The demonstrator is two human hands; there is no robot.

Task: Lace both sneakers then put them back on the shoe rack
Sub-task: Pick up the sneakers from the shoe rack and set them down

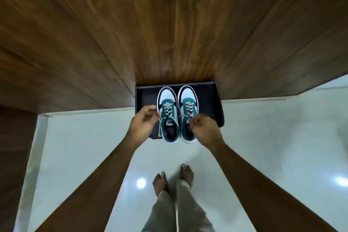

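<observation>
Two teal, white and black sneakers stand side by side, toes pointing away from me, on a black pull-out shoe rack tray point(211, 96). Both carry cream laces. The left sneaker point(168, 108) has a loose lace end hanging down its left side. My left hand point(144, 125) is beside its left edge, thumb and curled fingers apart, fingertips just touching the shoe. My right hand point(204, 130) covers the collar of the right sneaker point(188, 102), fingertips pinched at its tongue and top laces. Both heels reach slightly past the tray's front edge.
The tray sticks out from the foot of a brown wooden cabinet point(169, 34) that fills the upper view. Below lies a glossy white tiled floor point(84, 156). My bare feet point(174, 177) and beige trousers stand just behind the tray.
</observation>
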